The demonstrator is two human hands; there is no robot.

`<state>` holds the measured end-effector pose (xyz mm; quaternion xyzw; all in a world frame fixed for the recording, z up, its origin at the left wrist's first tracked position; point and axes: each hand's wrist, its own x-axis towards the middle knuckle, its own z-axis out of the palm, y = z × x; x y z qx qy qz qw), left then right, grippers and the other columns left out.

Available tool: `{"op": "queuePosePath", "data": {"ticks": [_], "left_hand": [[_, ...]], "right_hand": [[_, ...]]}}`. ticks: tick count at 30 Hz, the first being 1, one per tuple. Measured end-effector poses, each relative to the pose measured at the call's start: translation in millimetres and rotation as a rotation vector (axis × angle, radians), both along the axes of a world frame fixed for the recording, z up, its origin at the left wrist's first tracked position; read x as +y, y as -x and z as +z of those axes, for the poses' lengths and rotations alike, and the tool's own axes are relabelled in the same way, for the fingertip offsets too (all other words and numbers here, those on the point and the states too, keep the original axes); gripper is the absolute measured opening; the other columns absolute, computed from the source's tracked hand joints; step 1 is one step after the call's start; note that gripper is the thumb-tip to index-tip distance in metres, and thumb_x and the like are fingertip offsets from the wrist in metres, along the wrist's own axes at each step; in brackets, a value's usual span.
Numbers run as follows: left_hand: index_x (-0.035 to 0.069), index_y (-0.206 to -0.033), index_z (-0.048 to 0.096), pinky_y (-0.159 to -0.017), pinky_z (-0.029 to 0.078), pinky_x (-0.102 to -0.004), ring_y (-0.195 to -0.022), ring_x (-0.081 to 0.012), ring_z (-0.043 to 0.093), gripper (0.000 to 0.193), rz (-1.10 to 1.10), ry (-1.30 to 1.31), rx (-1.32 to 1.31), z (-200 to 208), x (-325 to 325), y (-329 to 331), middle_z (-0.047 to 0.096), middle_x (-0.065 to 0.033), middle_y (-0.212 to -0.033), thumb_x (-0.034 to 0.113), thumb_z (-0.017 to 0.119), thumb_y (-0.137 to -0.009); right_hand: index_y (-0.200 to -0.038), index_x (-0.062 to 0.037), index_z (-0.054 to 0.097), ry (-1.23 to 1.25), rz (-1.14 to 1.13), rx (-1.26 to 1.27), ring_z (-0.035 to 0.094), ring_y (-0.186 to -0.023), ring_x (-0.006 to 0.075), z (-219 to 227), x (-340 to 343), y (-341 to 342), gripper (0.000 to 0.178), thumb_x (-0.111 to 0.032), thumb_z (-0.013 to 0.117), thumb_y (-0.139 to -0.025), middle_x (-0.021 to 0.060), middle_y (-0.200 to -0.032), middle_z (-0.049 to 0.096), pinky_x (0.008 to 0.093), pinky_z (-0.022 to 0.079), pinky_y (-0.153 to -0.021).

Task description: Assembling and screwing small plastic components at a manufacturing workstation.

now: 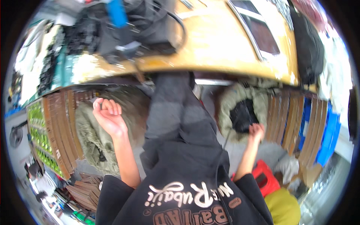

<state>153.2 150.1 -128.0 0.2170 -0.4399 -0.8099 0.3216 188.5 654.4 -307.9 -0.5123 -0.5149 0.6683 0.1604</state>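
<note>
My left hand is raised over a frayed olive-green sack on the left, palm up, fingers loosely bent and apart, with nothing in it. On the right, my right hand has its fingers curled in at the lower edge of a black cloth-like bundle. This bundle lies in the mouth of a second olive-green sack. Blur hides what is between the right fingers. Up on the worktable, a black bag with straps and a blue piece lies beyond my legs.
A tablet-like device lies on the table's right part, with a dark bag beyond it. Cardboard stacks and brown and blue boards flank the sacks. A red item and a yellow-green cushion sit behind my right arm.
</note>
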Motion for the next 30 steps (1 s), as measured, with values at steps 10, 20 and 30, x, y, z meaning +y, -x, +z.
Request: {"op": "queuePosePath", "data": {"ticks": [10, 20, 30], "left_hand": [[0.004, -0.108, 0.047, -0.095, 0.025, -0.0392, -0.107, -0.0273, 0.04, 0.04, 0.125, 1.628, -0.214, 86, -43, 86, 0.047, -0.0111, -0.113, 0.006, 0.057, -0.069], [0.005, -0.092, 0.056, -0.099, 0.023, -0.0403, -0.099, -0.0251, 0.051, 0.014, 0.159, 1.516, -0.241, 77, -59, 109, 0.055, -0.0073, -0.104, 0.007, 0.053, -0.079], [0.002, -0.095, 0.049, -0.073, 0.04, -0.0231, -0.083, -0.0108, 0.051, 0.018, 0.234, 0.453, 0.056, 83, -108, 119, 0.055, -0.0064, -0.091, 0.009, 0.056, -0.081]], "right_hand": [[-0.113, 0.0038, 0.034, -1.145, 0.398, 0.728, 0.046, -0.098, 0.0187, 259, -142, 148, 0.038, 0.008, 0.043, -0.076, 0.0119, -0.115, 0.041, 0.0302, 0.036, -0.088], [-0.11, 0.0002, 0.039, -0.865, 0.661, 0.619, 0.05, -0.085, 0.0185, 257, -132, 286, 0.037, 0.005, 0.043, -0.074, 0.0135, -0.099, 0.049, 0.0287, 0.042, -0.075], [-0.089, 0.0032, 0.05, -1.637, 0.774, 0.354, 0.049, -0.083, 0.0367, 240, -101, 348, 0.02, 0.003, 0.044, -0.069, 0.0211, -0.09, 0.051, 0.041, 0.04, -0.075]]}}
